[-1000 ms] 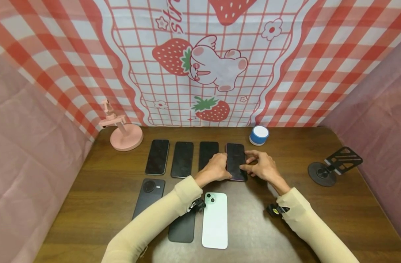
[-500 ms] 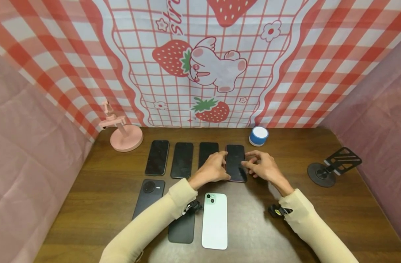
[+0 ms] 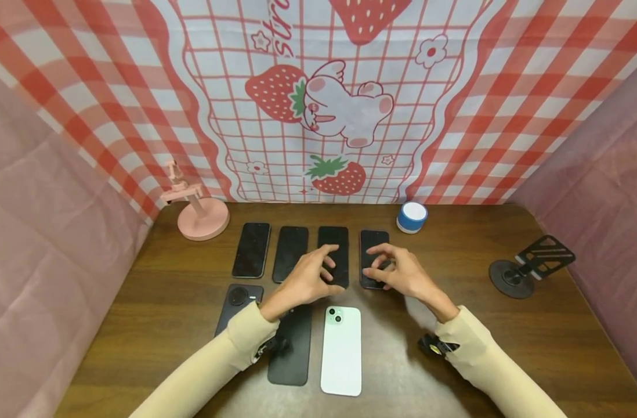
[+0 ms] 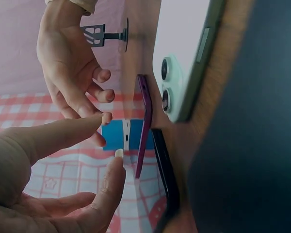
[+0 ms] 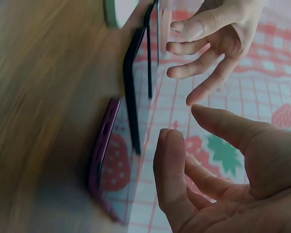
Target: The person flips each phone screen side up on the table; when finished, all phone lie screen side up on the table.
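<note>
My left hand [image 3: 307, 277] hovers over the lower part of the third black-screened smartphone [image 3: 339, 235] in the back row, fingers bent and spread, nothing between them. Over the fourth smartphone [image 3: 373, 238], the one with the purple frame, hangs my right hand [image 3: 404, 273], its thumb and forefinger apart and holding nothing. From the left wrist view, the purple-framed smartphone [image 4: 144, 121] lies flat on the table beyond the fingertips. The right wrist view has the same purple edge [image 5: 105, 133] below my right fingers, with a gap between.
Two more smartphones, one far left [image 3: 252, 249] and one beside it [image 3: 290, 247], complete the back row. In front lie a camera-ringed phone [image 3: 240, 297], a dark phone [image 3: 289, 363] and a pale green phone [image 3: 341, 354]. Pink stand [image 3: 203, 219], blue-white cylinder [image 3: 412, 217] and black stand [image 3: 511, 278] surround them.
My left hand has left the edge of the purple-framed smartphone and moved left over the third one. My right hand has lifted off its right edge and shifted left above it.
</note>
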Motion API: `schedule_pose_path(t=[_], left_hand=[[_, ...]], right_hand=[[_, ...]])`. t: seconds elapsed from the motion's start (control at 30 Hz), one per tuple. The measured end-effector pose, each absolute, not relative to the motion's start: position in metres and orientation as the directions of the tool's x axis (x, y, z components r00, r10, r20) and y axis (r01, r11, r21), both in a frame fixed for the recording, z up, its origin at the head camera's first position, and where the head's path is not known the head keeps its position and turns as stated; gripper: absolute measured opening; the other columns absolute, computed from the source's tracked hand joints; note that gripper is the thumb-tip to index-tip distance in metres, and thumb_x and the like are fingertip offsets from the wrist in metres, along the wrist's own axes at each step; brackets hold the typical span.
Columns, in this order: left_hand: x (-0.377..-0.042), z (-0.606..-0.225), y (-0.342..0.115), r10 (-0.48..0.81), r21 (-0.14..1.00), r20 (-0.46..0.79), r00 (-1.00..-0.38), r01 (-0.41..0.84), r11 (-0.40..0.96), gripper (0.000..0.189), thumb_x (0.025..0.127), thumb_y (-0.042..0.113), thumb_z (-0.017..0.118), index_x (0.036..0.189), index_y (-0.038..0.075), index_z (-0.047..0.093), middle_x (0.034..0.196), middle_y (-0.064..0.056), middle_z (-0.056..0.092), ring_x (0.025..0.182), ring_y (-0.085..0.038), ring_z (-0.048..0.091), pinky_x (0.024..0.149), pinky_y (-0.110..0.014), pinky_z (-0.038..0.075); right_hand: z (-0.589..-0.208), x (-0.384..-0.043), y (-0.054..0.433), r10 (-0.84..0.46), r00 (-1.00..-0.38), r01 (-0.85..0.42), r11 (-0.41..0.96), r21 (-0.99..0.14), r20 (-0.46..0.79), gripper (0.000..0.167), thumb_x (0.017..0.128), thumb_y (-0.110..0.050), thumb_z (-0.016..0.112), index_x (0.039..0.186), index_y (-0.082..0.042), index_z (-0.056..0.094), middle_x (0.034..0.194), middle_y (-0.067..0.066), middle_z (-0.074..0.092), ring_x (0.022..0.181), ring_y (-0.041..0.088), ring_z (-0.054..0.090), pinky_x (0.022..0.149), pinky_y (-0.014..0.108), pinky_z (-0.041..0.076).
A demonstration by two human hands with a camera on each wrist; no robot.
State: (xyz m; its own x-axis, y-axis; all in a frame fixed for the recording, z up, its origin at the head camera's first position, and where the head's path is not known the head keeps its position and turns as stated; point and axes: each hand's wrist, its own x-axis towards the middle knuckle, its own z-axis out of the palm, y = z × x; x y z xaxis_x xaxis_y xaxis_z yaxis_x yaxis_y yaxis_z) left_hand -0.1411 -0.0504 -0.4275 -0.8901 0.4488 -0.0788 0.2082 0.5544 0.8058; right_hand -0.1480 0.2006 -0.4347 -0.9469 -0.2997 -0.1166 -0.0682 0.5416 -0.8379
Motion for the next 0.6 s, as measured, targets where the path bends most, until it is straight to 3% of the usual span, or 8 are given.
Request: schedule_pose_path(t=[0.2,0.43,0.6], left_hand=[[-0.128,-0.428,-0.077,0.405,0.803,-0.07,-0.911,0.189,0.565,0.088,0.081,0.01,0.089,0.155,0.001,0.043,0.123,-0.022,0.065,0.094,-0.029,0.072,0.076,-0.033,0.061],[-0.11,-0.433,-0.113,0.307,0.805,-0.087,-0.948,0.115,0.583,0.085,0.08,0.01,0.09,0.152,0.001,0.047,0.122,-0.022,0.066,0.096,-0.029,0.072,0.073,-0.03,0.061],[-0.097,-0.435,-0.137,0.224,0.794,-0.073,-0.972,0.079,0.602,0.083,0.078,0.009,0.092,0.149,0.001,0.051,0.117,-0.022,0.068,0.093,-0.028,0.073,0.072,-0.028,0.061]], right_hand=[[-0.431,-0.142,0.178,-0.38,-0.922,-0.138,0.512,-0.848,-0.079,0.05,0.091,-0.017,0.082,0.133,0.001,0.063,0.101,0.015,0.071,0.061,0.022,0.07,0.057,0.044,0.06],[-0.429,-0.138,0.146,-0.496,-0.865,-0.187,0.46,-0.868,-0.076,0.048,0.093,-0.017,0.079,0.134,0.001,0.063,0.102,0.013,0.069,0.066,0.031,0.072,0.055,0.036,0.059],[-0.43,-0.138,0.125,-0.578,-0.812,-0.238,0.453,-0.859,-0.079,0.047,0.095,-0.018,0.077,0.136,-0.001,0.062,0.104,0.013,0.07,0.075,0.025,0.075,0.061,0.03,0.06]])
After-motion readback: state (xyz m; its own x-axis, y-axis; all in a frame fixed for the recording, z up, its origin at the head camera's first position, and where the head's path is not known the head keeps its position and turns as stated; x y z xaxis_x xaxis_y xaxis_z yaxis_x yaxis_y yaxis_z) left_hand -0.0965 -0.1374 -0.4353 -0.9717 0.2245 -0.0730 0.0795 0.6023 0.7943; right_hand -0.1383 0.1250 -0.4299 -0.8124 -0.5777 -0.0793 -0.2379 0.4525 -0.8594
